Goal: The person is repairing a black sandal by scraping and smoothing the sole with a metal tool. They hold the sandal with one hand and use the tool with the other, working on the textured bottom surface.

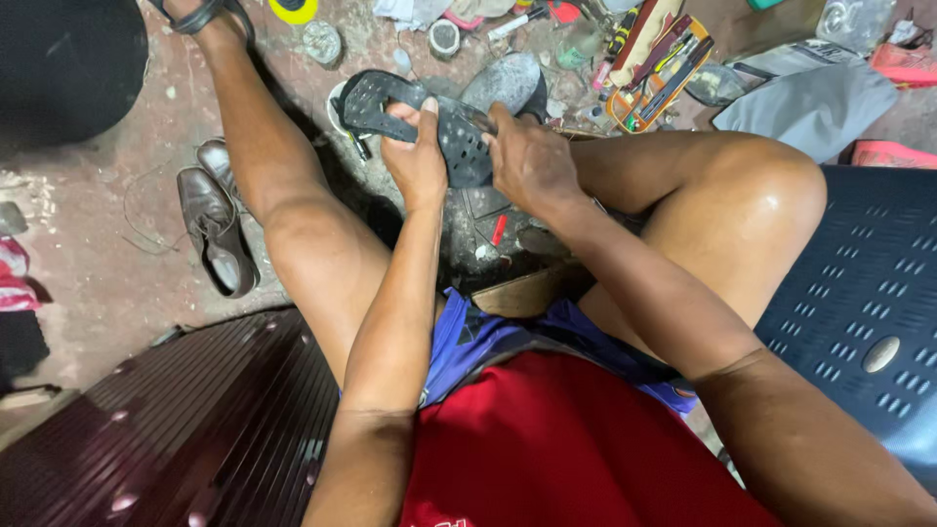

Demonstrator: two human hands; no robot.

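Left hand (415, 156) grips a black perforated sandal (420, 117) while right hand (532, 161) clenches its far edge.

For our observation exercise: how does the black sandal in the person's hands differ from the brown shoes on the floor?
The black sandal is open and patterned with holes; the brown shoes are closed and smooth. The sandal is held up by the left hand and right hand; the shoes lie untouched on the floor. Both are footwear.
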